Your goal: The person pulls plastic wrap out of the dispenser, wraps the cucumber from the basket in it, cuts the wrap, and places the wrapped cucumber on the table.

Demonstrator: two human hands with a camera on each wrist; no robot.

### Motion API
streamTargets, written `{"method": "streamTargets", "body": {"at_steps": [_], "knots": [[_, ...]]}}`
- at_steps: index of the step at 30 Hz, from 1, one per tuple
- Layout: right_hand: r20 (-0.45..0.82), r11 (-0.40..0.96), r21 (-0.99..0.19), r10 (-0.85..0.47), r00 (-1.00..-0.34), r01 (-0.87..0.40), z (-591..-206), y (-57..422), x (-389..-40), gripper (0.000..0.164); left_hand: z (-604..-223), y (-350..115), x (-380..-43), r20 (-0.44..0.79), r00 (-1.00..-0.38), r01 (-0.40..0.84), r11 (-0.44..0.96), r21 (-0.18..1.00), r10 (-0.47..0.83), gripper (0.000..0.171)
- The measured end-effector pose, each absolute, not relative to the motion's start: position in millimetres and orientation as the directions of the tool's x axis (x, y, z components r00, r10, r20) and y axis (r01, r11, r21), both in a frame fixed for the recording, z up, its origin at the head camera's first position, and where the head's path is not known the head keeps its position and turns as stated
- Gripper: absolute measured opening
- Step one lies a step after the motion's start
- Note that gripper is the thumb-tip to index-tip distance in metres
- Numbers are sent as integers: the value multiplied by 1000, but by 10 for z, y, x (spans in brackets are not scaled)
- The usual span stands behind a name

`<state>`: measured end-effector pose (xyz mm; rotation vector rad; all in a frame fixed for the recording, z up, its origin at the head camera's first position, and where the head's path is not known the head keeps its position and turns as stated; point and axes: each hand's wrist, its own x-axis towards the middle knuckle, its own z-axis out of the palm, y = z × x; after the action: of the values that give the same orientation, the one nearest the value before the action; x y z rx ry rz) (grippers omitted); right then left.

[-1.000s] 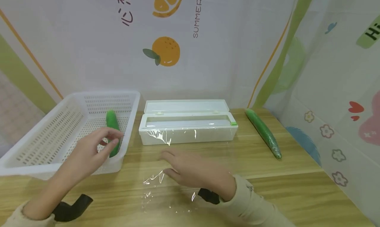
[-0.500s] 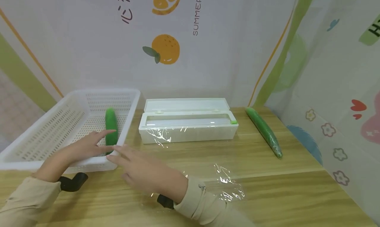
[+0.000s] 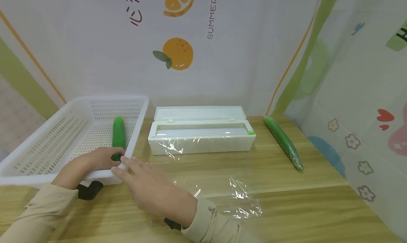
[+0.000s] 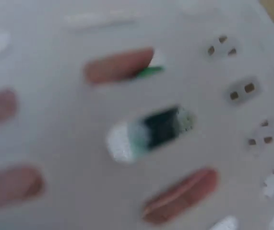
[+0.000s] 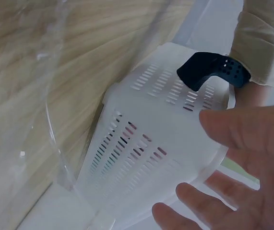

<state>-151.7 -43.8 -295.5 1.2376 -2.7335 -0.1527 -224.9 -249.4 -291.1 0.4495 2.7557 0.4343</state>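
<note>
A green cucumber (image 3: 119, 133) lies lengthwise in the white perforated basket (image 3: 141, 121), along its right side. My left hand (image 3: 96, 159) reaches over the near rim and grips the cucumber's near end. Through the basket's slots, the left wrist view shows fingers on either side of the dark green cucumber (image 4: 161, 128). My right hand (image 3: 151, 186) is at the basket's near right corner, fingers spread, fingertips right at the rim. In the right wrist view its fingers hold nothing. Clear plastic wrap (image 3: 243, 200) runs from the white dispenser box (image 3: 203, 144) over the table, partly under my right forearm.
The dispenser's lid (image 3: 200, 113) stands raised at the back, with a small green slider (image 3: 251, 132) at the box's right end. Another cucumber (image 3: 283, 140), shiny as if wrapped in film, lies at the right. A printed curtain (image 3: 222, 70) closes off the back.
My left hand has lowered into the basket and closed on the cucumber's near end. My right hand has moved left from over the plastic wrap to the basket's corner.
</note>
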Motion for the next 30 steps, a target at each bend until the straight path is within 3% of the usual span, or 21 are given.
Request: {"method": "streamTargets", "body": {"at_steps": [2, 4, 11, 17, 23, 30], "knots": [[86, 655, 149, -755, -650, -741, -2961, -428, -1513, 57, -2917, -2489, -2257, -197, -915, 274, 901, 337, 353, 22], [89, 651, 156, -758, -646, -743, -2963, -421, -1506, 58, -2920, -2484, -2257, -139, -932, 273, 901, 336, 335, 22], [78, 650, 155, -759, -646, -744, -2960, -416, -1500, 61, -2868, -2472, -2227, 29, -987, 159, 911, 380, 160, 56], [90, 655, 115, -755, -649, -746, -2977, -386, -1511, 61, -2824, -2440, -2163, 153, -988, 56, 902, 429, -11, 60], [112, 657, 97, -753, -648, -747, -3003, -327, -1527, 61, -2828, -2346, -2124, 377, -916, 68, 869, 490, -141, 41], [180, 635, 103, -769, -614, -765, -3047, -283, -1554, 61, -2826, -2255, -2087, 612, -744, 187, 796, 575, -267, 31]]}}
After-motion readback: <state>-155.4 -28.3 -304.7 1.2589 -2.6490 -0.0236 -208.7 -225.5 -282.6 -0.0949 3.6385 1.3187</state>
